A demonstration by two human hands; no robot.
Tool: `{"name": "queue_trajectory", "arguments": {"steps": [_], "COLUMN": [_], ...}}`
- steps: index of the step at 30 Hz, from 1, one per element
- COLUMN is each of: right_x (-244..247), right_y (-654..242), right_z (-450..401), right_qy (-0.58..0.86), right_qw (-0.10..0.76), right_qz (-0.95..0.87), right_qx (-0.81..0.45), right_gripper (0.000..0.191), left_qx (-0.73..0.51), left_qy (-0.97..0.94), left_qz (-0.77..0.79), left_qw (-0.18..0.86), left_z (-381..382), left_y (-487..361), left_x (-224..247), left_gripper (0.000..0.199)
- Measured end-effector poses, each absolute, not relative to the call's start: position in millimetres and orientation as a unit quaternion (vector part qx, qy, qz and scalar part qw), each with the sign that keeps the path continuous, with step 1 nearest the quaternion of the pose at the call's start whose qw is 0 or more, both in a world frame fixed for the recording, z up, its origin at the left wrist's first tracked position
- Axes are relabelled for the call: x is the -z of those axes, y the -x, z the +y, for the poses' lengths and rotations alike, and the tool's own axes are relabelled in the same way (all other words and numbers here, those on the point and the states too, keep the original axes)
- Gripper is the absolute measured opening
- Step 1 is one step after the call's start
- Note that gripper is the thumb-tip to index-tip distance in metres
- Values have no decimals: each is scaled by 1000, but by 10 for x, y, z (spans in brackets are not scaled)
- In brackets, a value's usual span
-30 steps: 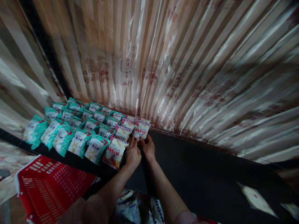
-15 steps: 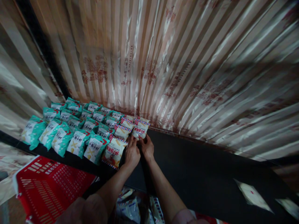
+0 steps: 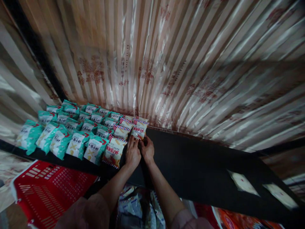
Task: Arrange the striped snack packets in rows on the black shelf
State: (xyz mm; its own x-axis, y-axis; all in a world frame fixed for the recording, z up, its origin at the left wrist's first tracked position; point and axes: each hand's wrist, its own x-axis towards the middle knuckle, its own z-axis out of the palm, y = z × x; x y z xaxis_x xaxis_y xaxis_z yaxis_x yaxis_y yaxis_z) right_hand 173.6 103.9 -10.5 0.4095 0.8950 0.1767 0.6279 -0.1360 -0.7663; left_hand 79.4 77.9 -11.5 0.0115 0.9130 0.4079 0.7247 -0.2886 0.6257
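Observation:
A white snack bag (image 3: 139,128) with red lettering and a red-and-blue striped top edge stands upright at the back of the black shelf (image 3: 186,162). My left hand (image 3: 132,155) has its fingers against the bag's lower left. My right hand (image 3: 147,150) grips the lower right corner with bent fingers. Both hands are closed on this bag. Just left of it runs a column of matching white bags, the front one (image 3: 113,151) leaning back. Several rows of teal snack bags (image 3: 95,149) stand farther left.
A red basket (image 3: 54,190) sits below the shelf at left. Under my forearms are more striped packets (image 3: 133,206). Two flat pale packets (image 3: 243,183) lie on the shelf at right, with orange packages (image 3: 235,219) below. Striped plastic sheeting (image 3: 147,63) hangs behind.
The view has shifted slightly right, so the shelf's things appear farther left. Both hands stay at the same white bag, and more orange packages show at lower right.

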Motion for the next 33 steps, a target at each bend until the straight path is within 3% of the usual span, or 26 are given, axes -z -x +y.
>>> {"name": "queue_trajectory", "arguments": {"steps": [11, 17, 25, 30, 33], "right_x": [75, 88, 112, 301, 494], "right_y": [-1636, -1590, -1443, -1415, -1447], "right_z": [518, 71, -612, -1068, -1267], "right_qy": [730, 714, 655, 642, 674], "right_qw": [396, 411, 444, 460, 408], "right_qz": [-535, -544, -584, -588, -586], "right_qx": [-156, -160, -182, -177, -191], "right_gripper": [42, 35, 40, 39, 41], "left_qx": [-394, -414, -451, -441, -361], "left_qy": [-753, -787, -794, -806, -820], "left_qz": [512, 438, 388, 370, 401], "left_qw": [119, 135, 128, 141, 189], "left_z": [502, 93, -549, -940, -1125], "left_y": [-688, -624, -463, -397, -418], "left_x": [134, 194, 274, 372, 490], "left_gripper": [37, 38, 34, 34, 33]}}
